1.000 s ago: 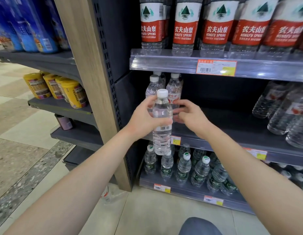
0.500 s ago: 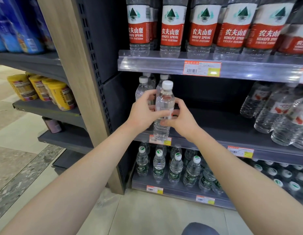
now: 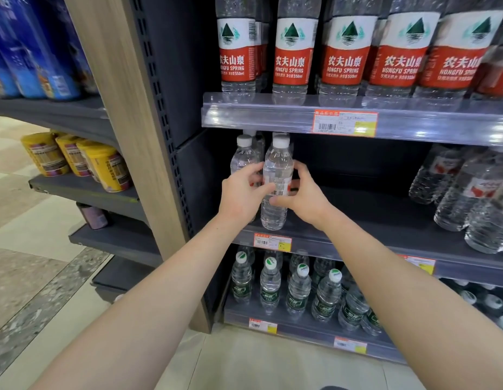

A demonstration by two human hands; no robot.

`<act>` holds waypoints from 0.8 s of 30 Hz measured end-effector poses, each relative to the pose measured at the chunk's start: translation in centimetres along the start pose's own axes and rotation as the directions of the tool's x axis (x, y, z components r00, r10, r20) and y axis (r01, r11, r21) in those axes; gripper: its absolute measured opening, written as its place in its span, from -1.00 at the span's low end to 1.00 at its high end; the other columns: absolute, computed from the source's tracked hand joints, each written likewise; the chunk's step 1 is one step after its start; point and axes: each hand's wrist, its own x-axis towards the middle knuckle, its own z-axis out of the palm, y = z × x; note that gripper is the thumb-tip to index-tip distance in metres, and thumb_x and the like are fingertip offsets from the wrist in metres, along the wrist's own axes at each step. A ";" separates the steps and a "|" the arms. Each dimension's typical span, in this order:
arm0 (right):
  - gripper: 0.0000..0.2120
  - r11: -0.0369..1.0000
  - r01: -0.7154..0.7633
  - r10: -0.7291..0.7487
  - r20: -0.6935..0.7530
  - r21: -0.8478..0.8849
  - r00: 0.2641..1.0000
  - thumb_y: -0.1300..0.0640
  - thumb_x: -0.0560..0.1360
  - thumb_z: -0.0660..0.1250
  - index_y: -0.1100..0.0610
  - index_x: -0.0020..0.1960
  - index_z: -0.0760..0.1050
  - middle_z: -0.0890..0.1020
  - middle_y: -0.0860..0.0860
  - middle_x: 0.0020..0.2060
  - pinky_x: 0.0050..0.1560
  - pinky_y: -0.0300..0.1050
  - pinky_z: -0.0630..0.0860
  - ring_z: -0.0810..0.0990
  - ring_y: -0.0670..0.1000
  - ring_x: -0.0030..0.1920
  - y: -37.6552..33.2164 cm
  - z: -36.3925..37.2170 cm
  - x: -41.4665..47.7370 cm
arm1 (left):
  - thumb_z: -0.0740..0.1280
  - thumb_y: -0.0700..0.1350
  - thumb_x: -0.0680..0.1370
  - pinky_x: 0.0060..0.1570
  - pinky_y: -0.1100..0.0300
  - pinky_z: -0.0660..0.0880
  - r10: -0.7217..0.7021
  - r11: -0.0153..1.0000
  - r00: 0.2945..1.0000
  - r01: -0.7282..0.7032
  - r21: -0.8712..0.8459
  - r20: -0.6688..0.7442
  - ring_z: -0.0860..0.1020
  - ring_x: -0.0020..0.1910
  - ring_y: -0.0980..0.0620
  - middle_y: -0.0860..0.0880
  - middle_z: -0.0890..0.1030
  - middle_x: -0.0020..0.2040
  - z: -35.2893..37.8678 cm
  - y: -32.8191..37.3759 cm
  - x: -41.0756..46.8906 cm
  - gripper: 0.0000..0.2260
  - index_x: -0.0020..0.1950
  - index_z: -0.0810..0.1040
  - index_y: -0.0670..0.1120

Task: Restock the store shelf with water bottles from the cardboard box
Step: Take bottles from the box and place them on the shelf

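gripping a water-filled bottle (image 3: pixel 277 170) upright at the shelf (image 3: pixel 371 218): left hand (image 3: pixel 240 192), right hand (image 3: pixel 306 198).

Two hands (image 3: pixel 242 192), one held bottle (image 3: pixel 277 167); three yellow tubs (image 3: pixel 104 167)

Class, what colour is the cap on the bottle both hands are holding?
The cap is white; the head view shows it best.
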 end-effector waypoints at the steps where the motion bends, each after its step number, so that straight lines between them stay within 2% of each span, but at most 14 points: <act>1: -0.06 1.000 0.001 -0.001 0.005 0.005 1.000 0.18 0.38 0.63 -0.06 0.58 0.15 0.59 -0.16 0.07 0.14 -0.16 0.57 0.60 -0.14 0.08 -0.1 -0.1 0.1 | 0.55 -0.19 0.53 -0.02 0.32 0.65 -0.002 1.000 1.000 0.002 -0.002 -0.003 0.67 -0.09 0.36 0.22 0.71 -0.10 0.2 0.0 0.1 -0.60 0.35 0.66 0.04; 4: -0.08 1.000 -0.007 0.007 -0.007 0.001 1.000 0.18 0.39 0.63 -0.05 0.58 0.18 0.59 -0.16 0.05 0.12 -0.18 0.57 0.59 -0.16 0.08 0.2 -0.3 0.8 | 0.52 -0.21 0.55 -0.07 0.32 0.66 0.002 1.000 1.000 -0.001 0.009 -0.012 0.66 -0.15 0.40 0.23 0.69 -0.14 0.7 -0.2 0.6 -0.60 0.37 0.65 0.04; 7: -0.07 1.000 -0.011 0.010 -0.018 -0.029 1.000 0.18 0.37 0.64 -0.06 0.58 0.19 0.59 -0.14 0.03 0.13 -0.13 0.59 0.61 -0.11 0.08 0.7 -0.3 1.1 | 0.52 -0.19 0.56 -0.13 0.52 0.54 0.002 0.998 1.000 0.000 0.066 -0.027 0.64 -0.18 0.36 0.24 0.67 -0.16 1.1 -0.6 0.8 -0.66 0.32 0.68 0.02; 9: -0.06 0.999 -0.020 0.020 -0.026 -0.030 0.999 0.17 0.37 0.64 -0.07 0.58 0.19 0.57 -0.14 0.01 0.07 -0.17 0.59 0.60 -0.10 0.05 1.3 -0.2 1.1 | 0.51 -0.15 0.58 -0.19 0.59 0.46 0.000 0.994 0.999 0.005 0.113 -0.042 0.64 -0.14 0.32 0.22 0.66 -0.16 1.2 -0.9 0.8 -0.68 0.33 0.68 0.03; 13: -0.05 0.999 -0.041 0.038 -0.061 -0.036 0.997 0.09 0.34 0.67 -0.12 0.57 0.21 0.60 -0.04 0.03 0.12 -0.03 0.62 0.64 0.01 0.07 2.2 -0.1 1.2 | 0.51 -0.12 0.58 -0.17 0.53 0.48 -0.012 0.991 0.997 0.021 0.133 -0.070 0.68 -0.08 0.21 0.11 0.71 -0.08 1.8 -1.2 1.0 -0.66 0.36 0.66 -0.01; 17: -0.06 0.996 -0.053 0.047 -0.096 -0.068 0.994 0.05 0.35 0.66 -0.11 0.58 0.22 0.59 -0.08 0.00 -0.04 -0.21 0.54 0.61 -0.08 0.00 2.4 -0.2 1.0 | 0.51 -0.10 0.59 -0.17 0.52 0.44 -0.014 0.989 0.994 0.029 0.143 -0.108 0.67 -0.06 0.19 0.07 0.71 -0.04 2.4 -1.3 1.0 -0.67 0.35 0.66 -0.02; 19: -0.05 0.996 -0.055 0.047 -0.107 -0.070 0.993 0.04 0.35 0.66 -0.11 0.59 0.22 0.58 -0.10 -0.01 -0.05 -0.23 0.52 0.60 -0.11 -0.01 2.4 -0.2 1.0 | 0.51 -0.10 0.59 -0.14 0.49 0.46 -0.014 0.988 0.993 0.031 0.149 -0.114 0.68 -0.04 0.16 0.05 0.72 -0.02 2.5 -1.4 1.0 -0.68 0.34 0.66 -0.01; 22: -0.05 0.996 -0.056 0.049 -0.103 -0.068 0.993 0.06 0.35 0.66 -0.11 0.59 0.22 0.58 -0.13 -0.02 0.00 -0.21 0.54 0.59 -0.11 0.02 2.4 0.0 1.1 | 0.50 -0.12 0.58 -0.02 0.34 0.57 0.006 0.988 0.993 0.013 0.155 -0.115 0.69 -0.01 0.13 0.04 0.73 -0.02 2.4 -1.4 1.0 -0.70 0.31 0.69 0.00; 24: -0.05 0.996 -0.055 0.049 -0.098 -0.063 0.994 0.08 0.36 0.65 -0.10 0.60 0.21 0.57 -0.16 -0.03 -0.04 -0.25 0.53 0.60 -0.11 0.00 2.4 0.0 1.1 | 0.50 -0.13 0.58 0.05 0.25 0.61 0.014 0.987 0.993 0.005 0.158 -0.120 0.69 -0.01 0.13 0.04 0.74 -0.03 2.4 -1.4 0.8 -0.71 0.30 0.69 0.01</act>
